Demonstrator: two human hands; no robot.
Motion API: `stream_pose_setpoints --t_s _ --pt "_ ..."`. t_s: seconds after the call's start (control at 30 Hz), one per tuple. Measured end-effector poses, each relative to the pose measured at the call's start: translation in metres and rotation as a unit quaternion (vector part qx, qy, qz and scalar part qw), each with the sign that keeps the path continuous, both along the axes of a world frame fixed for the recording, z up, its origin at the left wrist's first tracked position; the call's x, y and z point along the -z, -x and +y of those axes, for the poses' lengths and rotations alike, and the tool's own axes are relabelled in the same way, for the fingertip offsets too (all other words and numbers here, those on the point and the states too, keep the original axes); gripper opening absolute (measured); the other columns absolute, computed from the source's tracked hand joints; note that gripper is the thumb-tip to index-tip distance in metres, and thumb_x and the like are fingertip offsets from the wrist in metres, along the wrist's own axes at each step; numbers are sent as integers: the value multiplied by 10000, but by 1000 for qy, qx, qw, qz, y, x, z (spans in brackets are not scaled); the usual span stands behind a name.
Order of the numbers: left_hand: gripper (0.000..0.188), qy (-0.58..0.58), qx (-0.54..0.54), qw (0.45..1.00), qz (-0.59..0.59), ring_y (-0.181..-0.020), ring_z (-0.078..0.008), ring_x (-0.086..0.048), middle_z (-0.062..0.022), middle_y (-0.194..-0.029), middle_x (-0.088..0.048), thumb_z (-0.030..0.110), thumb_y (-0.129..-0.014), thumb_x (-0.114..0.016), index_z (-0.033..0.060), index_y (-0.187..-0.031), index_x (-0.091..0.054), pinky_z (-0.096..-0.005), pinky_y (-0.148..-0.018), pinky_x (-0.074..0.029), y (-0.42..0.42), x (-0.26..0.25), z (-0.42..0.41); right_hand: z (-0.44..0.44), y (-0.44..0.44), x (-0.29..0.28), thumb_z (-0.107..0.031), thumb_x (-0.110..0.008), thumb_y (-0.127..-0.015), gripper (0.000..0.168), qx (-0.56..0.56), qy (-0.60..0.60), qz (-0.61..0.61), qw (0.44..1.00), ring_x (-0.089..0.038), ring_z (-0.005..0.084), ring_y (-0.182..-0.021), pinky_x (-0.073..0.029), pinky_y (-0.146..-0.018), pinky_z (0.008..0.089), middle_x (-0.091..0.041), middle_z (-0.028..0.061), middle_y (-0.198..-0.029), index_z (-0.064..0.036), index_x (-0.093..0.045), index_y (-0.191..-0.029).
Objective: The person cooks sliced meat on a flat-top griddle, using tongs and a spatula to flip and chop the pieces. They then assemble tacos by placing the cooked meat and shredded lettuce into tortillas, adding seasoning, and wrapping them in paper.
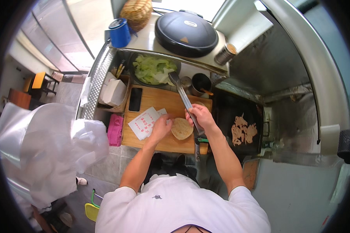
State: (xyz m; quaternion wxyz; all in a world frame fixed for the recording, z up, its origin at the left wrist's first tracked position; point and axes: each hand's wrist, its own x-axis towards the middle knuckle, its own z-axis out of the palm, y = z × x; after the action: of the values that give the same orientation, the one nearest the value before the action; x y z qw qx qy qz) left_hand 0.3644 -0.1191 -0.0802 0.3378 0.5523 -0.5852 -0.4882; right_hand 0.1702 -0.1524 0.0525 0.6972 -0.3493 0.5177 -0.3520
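My right hand (202, 117) grips long metal tongs (184, 93). Their dark tips reach up to the near edge of shredded lettuce (153, 70), which fills a dark round bowl (131, 76). A round flatbread (182, 129) lies flat on the wooden cutting board (169, 97), just below the tongs. At the bread's left edge is my left hand (161, 128), its fingers slightly apart and blurred; whether they touch the bread is unclear. Partly under that hand are white paper sleeves (143, 123) with red printing. A green-handled tool (202, 140) sits at the board's right front.
Sliced meat (243, 131) lies on the dark griddle (221, 102) at right. Behind the board stand a dark cup (201, 83) and a small jar (185, 82). A black phone (135, 99), a napkin basket (113, 93) and a pink cloth (115, 130) are at left. A round electric griddle (186, 33) occupies the shelf.
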Motion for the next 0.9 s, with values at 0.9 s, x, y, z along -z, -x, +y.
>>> stream_pose_setpoints --t_s 0.9 --pt "395 33 108 990 82 -1013 -427 -622 -245 -1112 -650 232 -937 -550 -26 -1233 -591 -430 -869 -500 87 -23 -52 167 54 68 -109 -507 -949 145 163 -59 136 975 -562 90 -522 -470 -482 247 -634 51 -698 0 -603 -935"
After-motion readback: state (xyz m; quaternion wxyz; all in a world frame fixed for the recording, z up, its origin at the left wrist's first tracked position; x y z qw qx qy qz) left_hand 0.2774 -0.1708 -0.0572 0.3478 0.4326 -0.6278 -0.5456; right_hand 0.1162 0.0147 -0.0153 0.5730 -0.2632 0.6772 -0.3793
